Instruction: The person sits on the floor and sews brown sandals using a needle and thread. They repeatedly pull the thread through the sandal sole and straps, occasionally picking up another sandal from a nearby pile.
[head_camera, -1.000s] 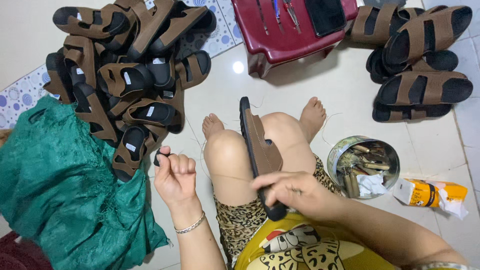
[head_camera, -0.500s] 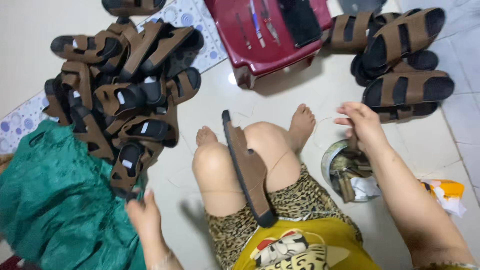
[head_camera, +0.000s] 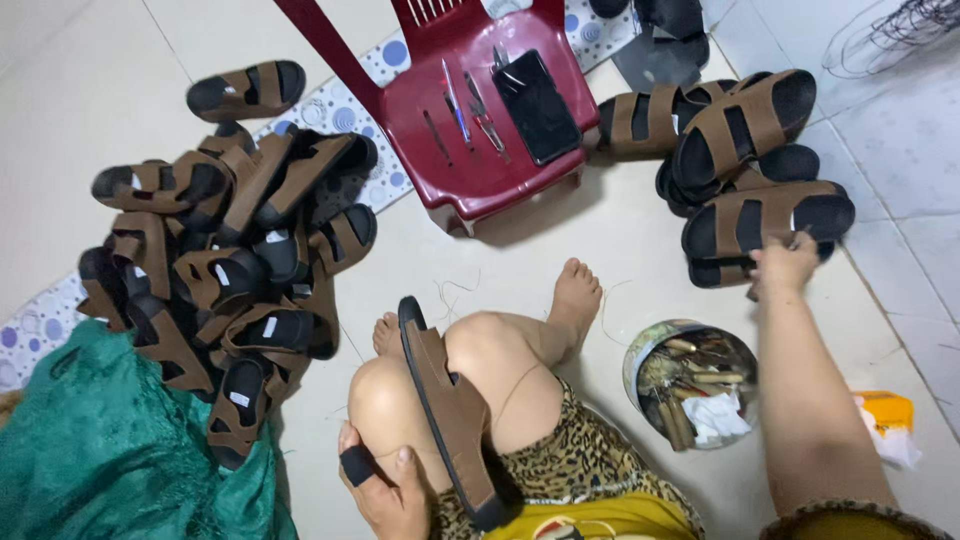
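At the bottom edge, left hand (head_camera: 385, 487) rests against the left knee, fingers loosely curled, a black band on one finger — nothing gripped that shows. Between the knees a brown sole (head_camera: 450, 410) stands on its edge, wedged there, running from near the toes back toward the lap.

Just right of the legs, a round tin (head_camera: 640, 365) sits on the floor tiles, full of small tools and a scrap of white paper. Further right, near the elbow, an orange-and-white packet (head_camera: 888, 420).

Right arm stretched out forward; right hand (head_camera: 785, 265) closed on the near edge of a brown-strapped sandal (head_camera: 765, 222) — the lowest of the stack (head_camera: 740, 130) at upper right. Whether the sandal is lifted off the floor, cannot tell.

Left side: green cloth (head_camera: 110, 460) bunched at the corner, and beyond it a loose pile (head_camera: 225, 270) of brown sandals, some tipped over, spilling onto a dotted mat (head_camera: 330, 110).

Farthest out, a dark red plastic chair (head_camera: 470, 170), its seat carrying a black phone (head_camera: 538, 105), a pen and thin metal tools.
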